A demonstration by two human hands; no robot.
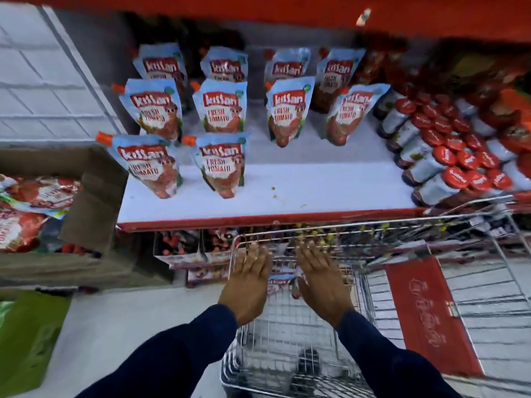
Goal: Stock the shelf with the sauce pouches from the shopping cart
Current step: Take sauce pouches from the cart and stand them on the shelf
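Note:
Several blue-and-red tomato sauce pouches (221, 162) with orange caps stand in rows on the white shelf (316, 188), filling its left and back parts. Below the shelf's red front edge stands a wire shopping cart (290, 334). My left hand (248, 282) and my right hand (321, 282) reach down into the cart side by side, fingers stretched and apart, palms facing each other. Between them, deep in the cart, lies one sauce pouch (283, 282), mostly hidden. Neither hand grips it as far as I can see. Dark blue sleeves cover both forearms.
Red-lidded jars (448, 156) fill the shelf's right side. A cardboard box (86, 202) with more pouches sits at the left. A green bag (28, 340) lies on the floor at lower left. The cart's red child-seat flap (428, 320) is at the right.

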